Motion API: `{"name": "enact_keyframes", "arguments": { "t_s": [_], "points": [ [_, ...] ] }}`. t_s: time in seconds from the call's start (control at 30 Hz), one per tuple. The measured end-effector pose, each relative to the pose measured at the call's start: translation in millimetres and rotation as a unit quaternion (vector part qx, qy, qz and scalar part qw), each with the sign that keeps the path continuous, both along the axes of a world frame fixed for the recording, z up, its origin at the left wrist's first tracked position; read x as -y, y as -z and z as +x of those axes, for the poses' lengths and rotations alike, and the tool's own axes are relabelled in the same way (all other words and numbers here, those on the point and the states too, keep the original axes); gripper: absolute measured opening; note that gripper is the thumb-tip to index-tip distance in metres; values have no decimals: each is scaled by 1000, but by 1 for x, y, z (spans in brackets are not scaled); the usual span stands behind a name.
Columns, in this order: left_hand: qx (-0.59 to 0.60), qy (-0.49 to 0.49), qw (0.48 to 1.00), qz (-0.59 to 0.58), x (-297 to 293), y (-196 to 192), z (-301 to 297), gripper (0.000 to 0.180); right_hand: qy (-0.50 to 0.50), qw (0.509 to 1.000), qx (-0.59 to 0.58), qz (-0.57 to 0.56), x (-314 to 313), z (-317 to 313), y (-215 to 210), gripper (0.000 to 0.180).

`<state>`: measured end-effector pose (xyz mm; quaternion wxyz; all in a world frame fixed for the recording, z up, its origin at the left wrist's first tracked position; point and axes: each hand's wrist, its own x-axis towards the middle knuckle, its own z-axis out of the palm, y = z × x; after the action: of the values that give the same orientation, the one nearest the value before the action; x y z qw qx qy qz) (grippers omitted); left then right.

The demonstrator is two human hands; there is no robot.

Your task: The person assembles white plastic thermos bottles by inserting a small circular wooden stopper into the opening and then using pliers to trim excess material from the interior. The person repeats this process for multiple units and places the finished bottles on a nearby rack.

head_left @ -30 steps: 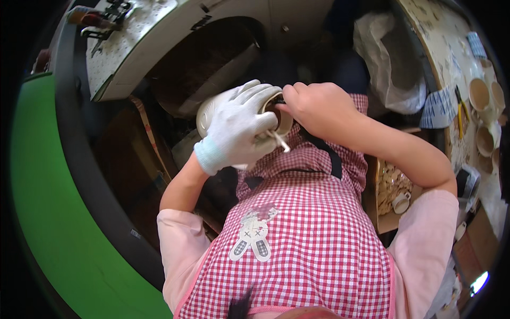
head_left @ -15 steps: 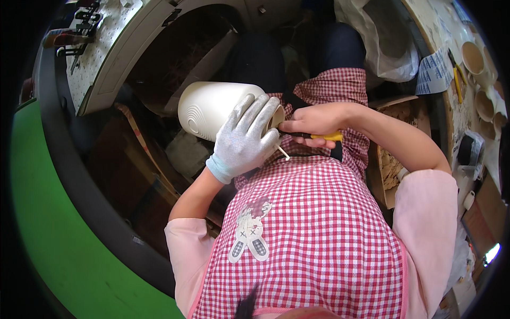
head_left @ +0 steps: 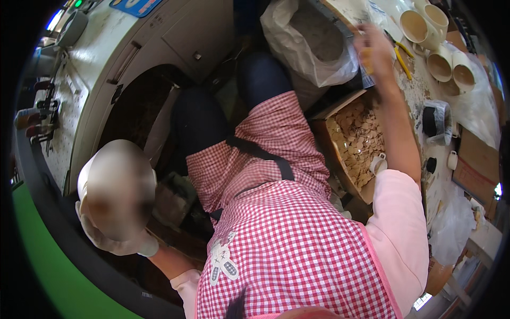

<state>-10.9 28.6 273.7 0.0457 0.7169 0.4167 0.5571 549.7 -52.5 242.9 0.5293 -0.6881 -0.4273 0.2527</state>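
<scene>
My left hand, in a pale grey work glove, holds a white rounded vessel out at the left, above the dark space beside my lap. Its fingers wrap round the vessel's side from below. A blurred patch hides much of the vessel's surface and opening. My right hand is bare and smeared by motion at the edge of the right-hand worktable. A yellow-handled tool shows in its fingers; the working end cannot be made out. Close by on that table lie yellow-handled pliers.
Several cream mugs lie on the right worktable, near clear plastic bags. A wooden box of flat tan pieces stands right of my lap, with a white plastic-lined bin ahead. Black-handled tools hang at far left.
My left hand has carried the white vessel from my lap out to the left. My right hand has left the vessel's opening and moved forward right to the worktable with the yellow-handled tool.
</scene>
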Motion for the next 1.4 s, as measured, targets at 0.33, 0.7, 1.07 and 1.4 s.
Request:
{"name": "enact_keyframes", "arguments": {
  "t_s": [0.33,0.7,1.07,1.4],
  "points": [
    [-191,-107,975,27,-24,33,2,25,281,664,621,-307,126,190,26,47],
    [33,-45,969,-242,-9,18,45,44,-42,763,507,-399,-105,114,297,40],
    [17,102,961,-257,-20,11,88,122,-55,825,518,-219,-76,118,241,25],
    [-112,214,953,-183,0,8,96,133,-344,895,-282,19,-34,-186,-39,43]
  ]
}}
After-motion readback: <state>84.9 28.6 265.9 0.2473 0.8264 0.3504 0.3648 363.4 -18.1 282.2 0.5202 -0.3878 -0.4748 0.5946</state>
